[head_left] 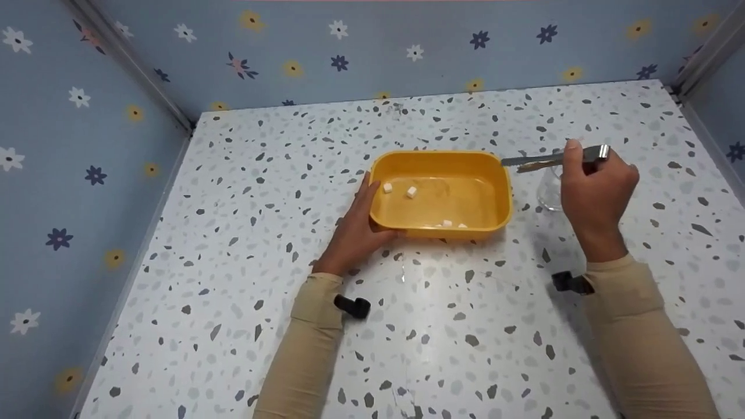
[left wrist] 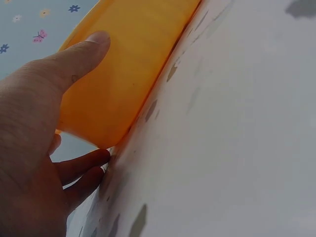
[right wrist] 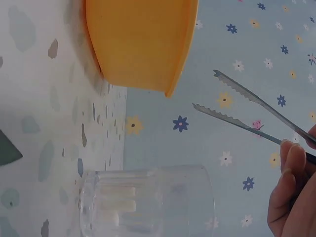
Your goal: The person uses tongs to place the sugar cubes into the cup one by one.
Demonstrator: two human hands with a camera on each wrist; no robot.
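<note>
A yellow plastic tub stands on the speckled table, with several small white cubes on its floor. My left hand grips the tub's near left corner, thumb along the front wall and fingers round the left end. In my right hand are metal tongs, pinched between thumb and fingers. Their serrated tips are spread apart with nothing between them, just beyond the tub's right rim. Below the tongs stands a clear glass with white cubes at its bottom, partly hidden by my right hand in the head view.
The white speckled table ends at blue flowered panels at the back and on both sides. A black strap-like camera mount sits on the left wrist and another mount on the right.
</note>
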